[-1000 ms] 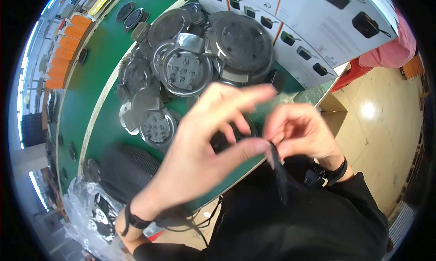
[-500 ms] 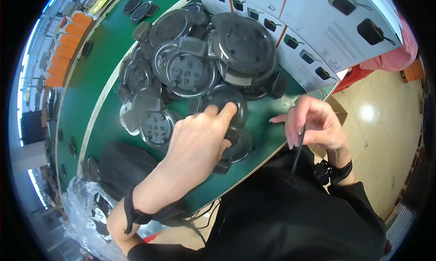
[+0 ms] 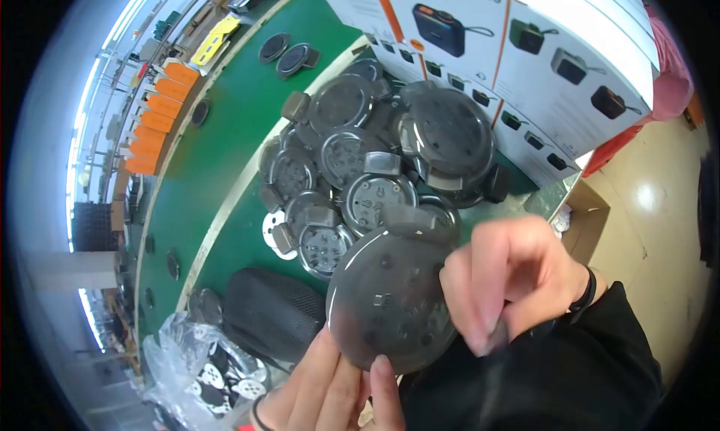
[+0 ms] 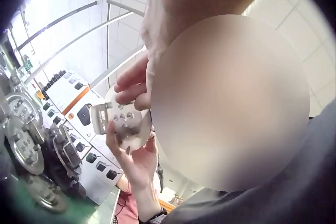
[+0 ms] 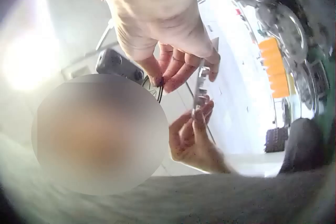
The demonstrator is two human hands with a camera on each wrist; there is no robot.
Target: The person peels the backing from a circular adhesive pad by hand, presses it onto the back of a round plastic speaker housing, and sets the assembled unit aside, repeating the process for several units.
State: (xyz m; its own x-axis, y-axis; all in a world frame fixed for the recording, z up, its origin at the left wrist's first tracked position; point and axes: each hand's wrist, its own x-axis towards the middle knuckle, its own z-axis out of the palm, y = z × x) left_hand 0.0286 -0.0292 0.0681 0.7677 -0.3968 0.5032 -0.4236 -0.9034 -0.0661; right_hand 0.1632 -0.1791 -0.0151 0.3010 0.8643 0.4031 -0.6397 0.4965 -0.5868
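Observation:
My left hand (image 3: 337,390) grips a dark, glossy round plastic cover (image 3: 390,303) by its lower edge, thumb on the near face. The cover is tilted up over the table edge, with a squared tab on its far side. In the left wrist view, raised posts show on the other face of the cover (image 4: 126,121). My right hand (image 3: 517,273) is beside the cover's right edge, blurred, fingers curled. In the right wrist view, its thumb and fingers pinch a thin black strip (image 5: 160,92); other fingers reach the cover's edge.
Similar round covers (image 3: 379,198) lie heaped on the green table (image 3: 202,198). A white printed carton (image 3: 465,63) stands behind them. A black mesh bag (image 3: 274,311) and a clear plastic bag (image 3: 176,363) with white and black parts lie at left. A cardboard box (image 3: 589,213) sits at right.
My left hand left the strip, reached to the heap, and now holds a round cover up near my body. My right hand kept the strip and came up beside the cover.

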